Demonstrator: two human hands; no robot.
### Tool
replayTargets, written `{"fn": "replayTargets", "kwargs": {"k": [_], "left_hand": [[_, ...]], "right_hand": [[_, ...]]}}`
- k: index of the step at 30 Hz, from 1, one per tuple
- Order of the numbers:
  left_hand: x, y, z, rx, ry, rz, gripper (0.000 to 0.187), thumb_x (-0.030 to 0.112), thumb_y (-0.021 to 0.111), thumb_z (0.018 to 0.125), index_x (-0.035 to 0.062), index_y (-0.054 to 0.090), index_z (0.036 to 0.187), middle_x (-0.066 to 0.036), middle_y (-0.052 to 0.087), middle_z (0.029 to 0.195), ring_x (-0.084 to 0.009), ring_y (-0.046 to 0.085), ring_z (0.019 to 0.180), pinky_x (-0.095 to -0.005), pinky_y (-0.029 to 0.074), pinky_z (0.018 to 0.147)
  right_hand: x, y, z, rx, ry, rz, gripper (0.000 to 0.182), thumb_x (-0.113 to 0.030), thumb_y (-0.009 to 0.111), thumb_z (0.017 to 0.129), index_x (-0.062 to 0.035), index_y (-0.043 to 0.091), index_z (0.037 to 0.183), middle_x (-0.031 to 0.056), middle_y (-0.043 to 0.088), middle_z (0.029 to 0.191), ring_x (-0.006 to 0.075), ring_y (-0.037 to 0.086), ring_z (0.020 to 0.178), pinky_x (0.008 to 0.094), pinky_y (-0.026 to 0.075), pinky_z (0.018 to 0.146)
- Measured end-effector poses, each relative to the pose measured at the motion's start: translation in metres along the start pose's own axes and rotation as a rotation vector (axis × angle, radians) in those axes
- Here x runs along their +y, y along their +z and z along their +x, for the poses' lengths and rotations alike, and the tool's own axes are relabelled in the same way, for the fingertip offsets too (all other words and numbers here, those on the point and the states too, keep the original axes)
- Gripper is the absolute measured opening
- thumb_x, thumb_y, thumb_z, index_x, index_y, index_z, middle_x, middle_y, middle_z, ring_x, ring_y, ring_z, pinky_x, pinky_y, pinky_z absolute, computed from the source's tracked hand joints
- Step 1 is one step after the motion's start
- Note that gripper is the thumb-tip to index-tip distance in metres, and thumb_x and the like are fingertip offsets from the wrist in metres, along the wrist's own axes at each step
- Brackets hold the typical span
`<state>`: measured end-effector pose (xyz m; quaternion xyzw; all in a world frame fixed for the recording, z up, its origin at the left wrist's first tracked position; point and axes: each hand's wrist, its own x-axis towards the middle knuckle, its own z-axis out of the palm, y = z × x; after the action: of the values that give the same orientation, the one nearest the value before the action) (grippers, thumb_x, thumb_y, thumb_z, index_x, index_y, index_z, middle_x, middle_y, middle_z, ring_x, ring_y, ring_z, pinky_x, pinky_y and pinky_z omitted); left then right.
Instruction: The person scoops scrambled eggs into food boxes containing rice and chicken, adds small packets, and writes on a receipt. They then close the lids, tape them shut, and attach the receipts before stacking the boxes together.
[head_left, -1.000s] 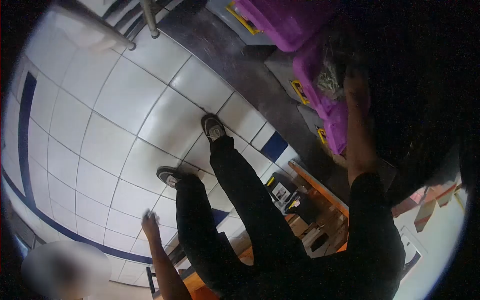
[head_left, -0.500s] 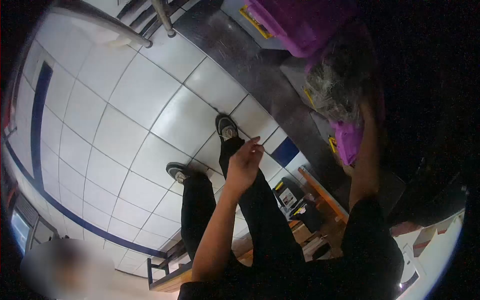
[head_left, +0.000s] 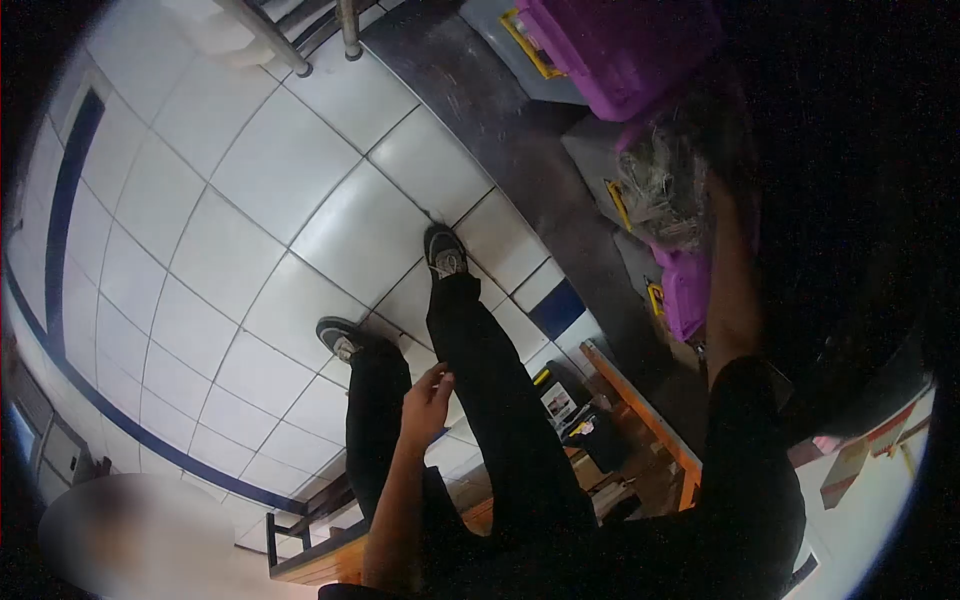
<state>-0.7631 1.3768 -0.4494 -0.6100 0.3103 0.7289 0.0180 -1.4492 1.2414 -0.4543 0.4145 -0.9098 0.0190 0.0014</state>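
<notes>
Our left hand (head_left: 427, 403) is empty, loose, apart from our right hand (head_left: 717, 172) at the clear bag (head_left: 663, 190) by the purple bins (head_left: 625, 65); grip too dark to tell. Slack hold or rim snag could spill it.

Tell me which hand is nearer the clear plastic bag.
Right. The right hand is at the clear plastic bag, its grip lost in shadow; the left hand is well apart, by the black trousers.

The right hand (head_left: 716, 170) is at a clear bag (head_left: 660, 190), beside its fingers; darkness hides whether they grip. Beyond them stands a purple bin (head_left: 620, 52). The left hand (head_left: 426, 405) has bent fingers; behind them, dark trousers (head_left: 485, 375).
</notes>
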Motion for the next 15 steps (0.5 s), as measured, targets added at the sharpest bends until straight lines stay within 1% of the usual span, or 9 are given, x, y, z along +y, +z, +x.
{"fn": "replayTargets", "kwargs": {"k": [2,4,7,9,11,13,15], "left_hand": [[-0.016,0.009,0.002,-0.047,0.017,0.014,0.042,0.029,0.059,0.099,-0.0015,0.061,0.128,-0.019,0.070,0.112,-0.0245,0.069,0.100,-0.0335,0.052,0.087],[-0.018,0.027,-0.003,-0.118,-0.005,-0.187,0.041,0.029,0.058,0.099,-0.0015,0.061,0.127,-0.018,0.070,0.111,-0.0235,0.069,0.100,-0.0331,0.052,0.087],[-0.005,0.047,-0.005,-0.168,-0.015,-0.118,0.040,0.028,0.057,0.100,-0.0013,0.061,0.127,-0.018,0.070,0.111,-0.0229,0.068,0.102,-0.0329,0.051,0.088],[0.001,0.056,-0.005,-0.180,-0.029,-0.079,0.039,0.028,0.057,0.101,-0.0018,0.060,0.127,-0.018,0.070,0.112,-0.0234,0.067,0.104,-0.0329,0.050,0.089],[0.003,0.052,-0.005,-0.169,-0.015,-0.088,0.039,0.027,0.057,0.101,-0.0019,0.060,0.127,-0.018,0.070,0.112,-0.0230,0.067,0.104,-0.0327,0.050,0.090],[-0.002,0.040,-0.012,-0.174,-0.021,-0.095,0.039,0.027,0.057,0.101,-0.0021,0.059,0.128,-0.019,0.069,0.112,-0.0225,0.067,0.105,-0.0324,0.050,0.090],[-0.007,0.020,-0.014,-0.162,-0.004,-0.120,0.044,0.031,0.055,0.102,-0.0008,0.058,0.132,-0.018,0.068,0.116,-0.0234,0.066,0.102,-0.0332,0.051,0.087]], "right_hand": [[-0.003,-0.002,-0.011,-0.007,0.038,0.028,0.044,-0.033,0.046,0.101,-0.0060,0.055,0.135,0.0154,0.055,0.140,0.0322,0.053,0.125,0.0421,0.046,0.103],[-0.006,-0.001,-0.023,-0.013,0.073,0.076,0.045,-0.034,0.046,0.101,-0.0059,0.055,0.135,0.0154,0.055,0.139,0.0322,0.053,0.126,0.0421,0.045,0.104],[0.000,-0.001,-0.037,-0.027,0.157,0.233,0.046,-0.034,0.047,0.101,-0.0059,0.054,0.136,0.0154,0.055,0.139,0.0323,0.053,0.126,0.0421,0.044,0.105],[0.012,0.004,-0.048,-0.040,0.266,0.463,0.046,-0.035,0.047,0.101,-0.0059,0.053,0.137,0.0153,0.055,0.139,0.0323,0.052,0.126,0.0421,0.044,0.105],[0.024,-0.006,-0.059,-0.045,0.417,0.771,0.047,-0.035,0.047,0.101,-0.0058,0.053,0.137,0.0153,0.055,0.139,0.0323,0.052,0.126,0.0422,0.043,0.106],[0.041,-0.026,-0.072,0.023,0.559,1.072,0.048,-0.035,0.047,0.101,-0.0058,0.052,0.138,0.0153,0.055,0.139,0.0324,0.052,0.126,0.0422,0.043,0.107],[0.058,-0.053,-0.076,0.157,0.635,1.275,0.048,-0.035,0.047,0.101,-0.0058,0.051,0.139,0.0153,0.055,0.139,0.0324,0.052,0.126,0.0422,0.042,0.107]]}}
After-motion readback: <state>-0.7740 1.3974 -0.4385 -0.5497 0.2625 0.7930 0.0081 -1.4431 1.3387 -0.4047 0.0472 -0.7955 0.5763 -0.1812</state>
